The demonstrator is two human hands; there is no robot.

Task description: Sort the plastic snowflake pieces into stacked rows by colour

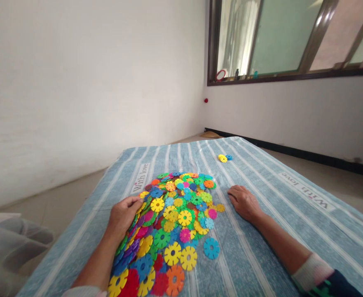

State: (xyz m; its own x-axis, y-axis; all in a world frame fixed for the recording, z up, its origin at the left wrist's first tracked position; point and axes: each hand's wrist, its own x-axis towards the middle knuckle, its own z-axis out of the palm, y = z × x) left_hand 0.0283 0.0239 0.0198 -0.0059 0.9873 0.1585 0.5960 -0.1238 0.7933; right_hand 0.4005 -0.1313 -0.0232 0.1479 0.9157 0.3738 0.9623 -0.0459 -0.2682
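Note:
A large heap of colourful plastic snowflake discs (169, 214) lies on the striped cloth in front of me, the discs round with slotted edges. My left hand (123, 213) rests along the heap's left edge, its fingertips touching the discs near a yellow one (144, 194). Its fingers point inward, and I make out no disc held in them. To the right of the heap, my right hand (244, 202) lies palm down on the cloth with slightly bent fingers and holds nothing. A loose blue disc (211, 248) sits at the heap's lower right.
Farther back on the cloth-covered table (261, 177) lie a yellow disc (222, 158) and a blue disc (229, 157). White walls stand behind, with a window (280, 37) at the right. Small items, including a red-rimmed mirror (221, 74), line its sill. Pale fabric (8, 247) is at the lower left.

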